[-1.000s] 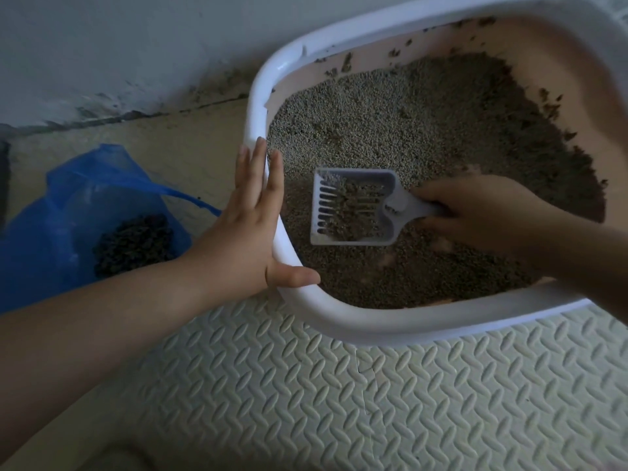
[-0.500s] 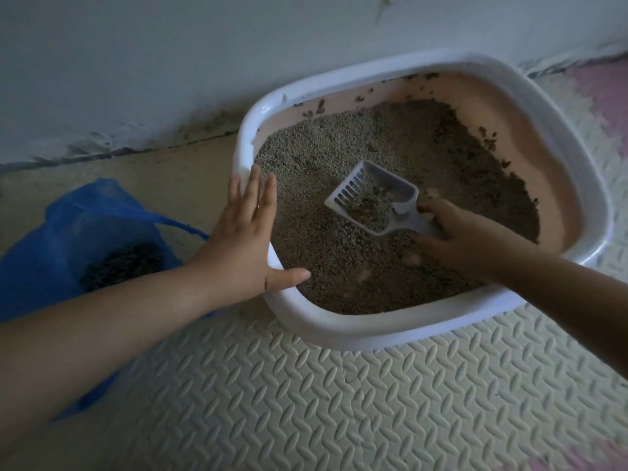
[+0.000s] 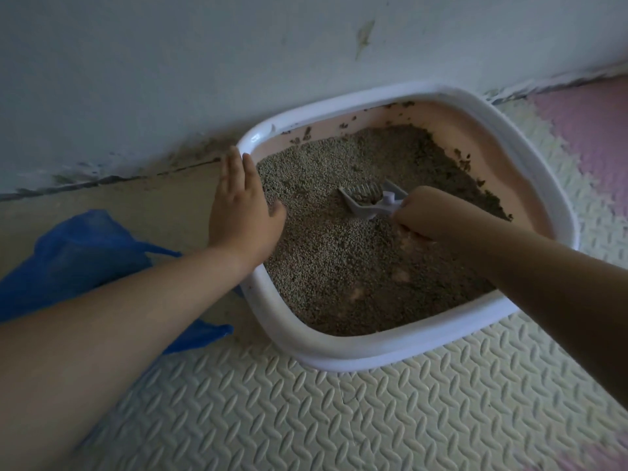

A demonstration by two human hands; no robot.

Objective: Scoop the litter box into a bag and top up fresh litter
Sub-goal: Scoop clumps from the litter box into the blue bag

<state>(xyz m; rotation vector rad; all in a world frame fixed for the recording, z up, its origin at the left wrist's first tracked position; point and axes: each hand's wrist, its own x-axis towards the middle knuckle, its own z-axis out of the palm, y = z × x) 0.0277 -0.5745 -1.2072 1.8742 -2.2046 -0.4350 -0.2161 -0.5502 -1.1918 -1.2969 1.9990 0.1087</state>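
Note:
A white-rimmed litter box (image 3: pixel 343 355) with a pink inside holds grey litter (image 3: pixel 339 266), darker at the far right. My right hand (image 3: pixel 428 215) grips the handle of a pale grey slotted scoop (image 3: pixel 368 200), which is tilted on its side above the middle of the litter with some litter in it. My left hand (image 3: pixel 241 212) lies flat with straight fingers on the box's left rim. A blue plastic bag (image 3: pixel 85 253) lies on the floor left of the box, partly hidden by my left forearm.
The box stands on a cream embossed foam mat (image 3: pixel 339 419), close to a pale wall (image 3: pixel 204 62) behind it. A pink mat piece (image 3: pixel 591 130) lies at the right. Bare floor (image 3: pixel 136 202) runs between wall and bag.
The scoop has tipped from lying flat to its side and moved farther into the box. The view has pulled back, and the bag's dark contents are now hidden behind my left arm.

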